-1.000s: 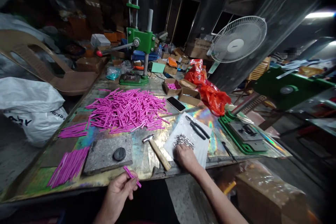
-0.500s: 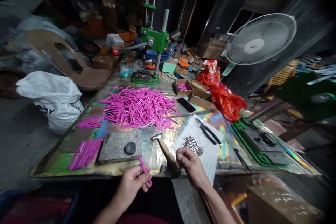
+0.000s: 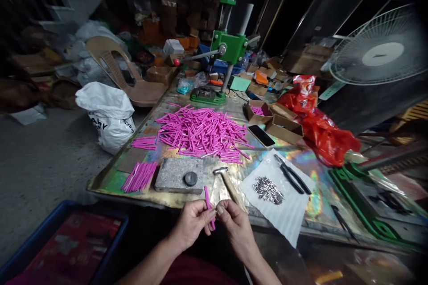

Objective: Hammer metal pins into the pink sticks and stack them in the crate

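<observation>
Pinching a pink stick [image 3: 209, 205] upright, the left hand [image 3: 192, 223] hovers at the near edge of the counter [image 3: 312, 207]. The right hand [image 3: 236, 226], fingertips pressed together, touches the stick from 3 o'clock. A hammer [image 3: 230, 183] lies at 12 o'clock, a stone block [image 3: 174, 174] at 11 and a heap of metal pins [image 3: 267, 189] at 2.

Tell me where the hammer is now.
In the head view, low centre, the hammer lies near the front edge of the table, between the grey stone block and the pile of metal pins, just beyond the right hand.
</observation>
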### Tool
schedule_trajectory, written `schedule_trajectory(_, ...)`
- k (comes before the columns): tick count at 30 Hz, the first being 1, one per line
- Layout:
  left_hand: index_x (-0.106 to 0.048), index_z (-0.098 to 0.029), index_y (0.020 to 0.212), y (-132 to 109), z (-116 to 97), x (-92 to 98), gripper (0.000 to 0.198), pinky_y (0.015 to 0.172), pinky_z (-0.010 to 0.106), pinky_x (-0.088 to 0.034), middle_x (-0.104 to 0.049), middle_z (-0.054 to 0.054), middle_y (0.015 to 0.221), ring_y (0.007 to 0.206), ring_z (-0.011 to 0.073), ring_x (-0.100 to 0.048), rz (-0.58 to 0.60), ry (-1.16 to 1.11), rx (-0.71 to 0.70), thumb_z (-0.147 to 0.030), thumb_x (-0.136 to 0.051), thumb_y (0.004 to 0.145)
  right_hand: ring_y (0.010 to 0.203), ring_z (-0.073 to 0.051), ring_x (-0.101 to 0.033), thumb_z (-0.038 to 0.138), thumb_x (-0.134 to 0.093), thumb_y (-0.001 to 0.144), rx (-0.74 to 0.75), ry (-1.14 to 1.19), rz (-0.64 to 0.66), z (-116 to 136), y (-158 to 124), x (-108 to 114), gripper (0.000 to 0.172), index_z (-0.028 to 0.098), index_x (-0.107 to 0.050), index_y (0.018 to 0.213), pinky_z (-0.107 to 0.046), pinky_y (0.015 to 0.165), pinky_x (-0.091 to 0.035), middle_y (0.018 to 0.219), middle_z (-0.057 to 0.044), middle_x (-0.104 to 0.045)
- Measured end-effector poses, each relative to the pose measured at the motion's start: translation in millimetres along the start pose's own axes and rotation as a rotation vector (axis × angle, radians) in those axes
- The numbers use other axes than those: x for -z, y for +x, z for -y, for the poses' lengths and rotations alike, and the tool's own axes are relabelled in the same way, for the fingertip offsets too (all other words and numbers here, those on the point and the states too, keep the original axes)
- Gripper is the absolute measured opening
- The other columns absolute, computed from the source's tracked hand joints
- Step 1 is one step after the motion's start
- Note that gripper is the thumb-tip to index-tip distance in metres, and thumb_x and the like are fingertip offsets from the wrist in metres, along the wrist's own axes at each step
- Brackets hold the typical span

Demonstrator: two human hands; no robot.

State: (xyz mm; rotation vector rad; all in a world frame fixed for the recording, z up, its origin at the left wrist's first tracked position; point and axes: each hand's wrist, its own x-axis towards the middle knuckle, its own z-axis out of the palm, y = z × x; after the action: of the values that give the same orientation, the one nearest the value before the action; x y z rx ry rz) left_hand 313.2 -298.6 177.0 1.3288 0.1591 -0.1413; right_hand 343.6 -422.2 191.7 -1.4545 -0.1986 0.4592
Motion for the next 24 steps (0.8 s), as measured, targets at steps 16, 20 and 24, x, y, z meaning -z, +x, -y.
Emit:
schedule_trajectory(16, -0.058, -0.012, 0.068, -2, -11, 2.3, 0.024, 0.049, 0.019, -0.045, -0.06, -0.001, 0.056, 0.05, 0.0084, -0.054, -0.248, -0.487, 0.058, -0.03, -0.072, 0.059, 0.049, -0.009, -0.026, 0.05, -0.055, 0.067, -0.138, 0.021, -0.069, -7, -7, -14, 0.036, 0.019, -0.04, 0.056, -0.022, 0.046, -0.021, 0.051, 0.006, -0.035)
schedule_trajectory(20, -0.058, -0.012, 0.069, -3, -9, 1.2, 0.023, 0.049, 0.02, -0.044, -0.058, -0.001, 0.056, 0.049, 0.008, -0.052, -0.243, -0.472, 0.05, -0.03, -0.071, 0.06, 0.048, -0.009, -0.025, 0.05, -0.057, 0.066, -0.141, 0.042, -0.078, -10, -6, -13, 0.037, 0.02, -0.039, 0.055, -0.022, 0.046, -0.02, 0.05, 0.006, -0.033)
schedule_trajectory(24, -0.058, -0.012, 0.069, -2, -5, -0.4, 0.023, 0.048, 0.02, -0.041, -0.057, -0.001, 0.057, 0.048, 0.0073, -0.049, -0.232, -0.407, 0.01, -0.032, -0.068, 0.063, 0.047, -0.008, -0.026, 0.048, -0.058, 0.067, -0.119, 0.091, -0.095, -15, -7, -14, 0.035, 0.019, -0.041, 0.055, -0.022, 0.046, -0.02, 0.049, 0.006, -0.036)
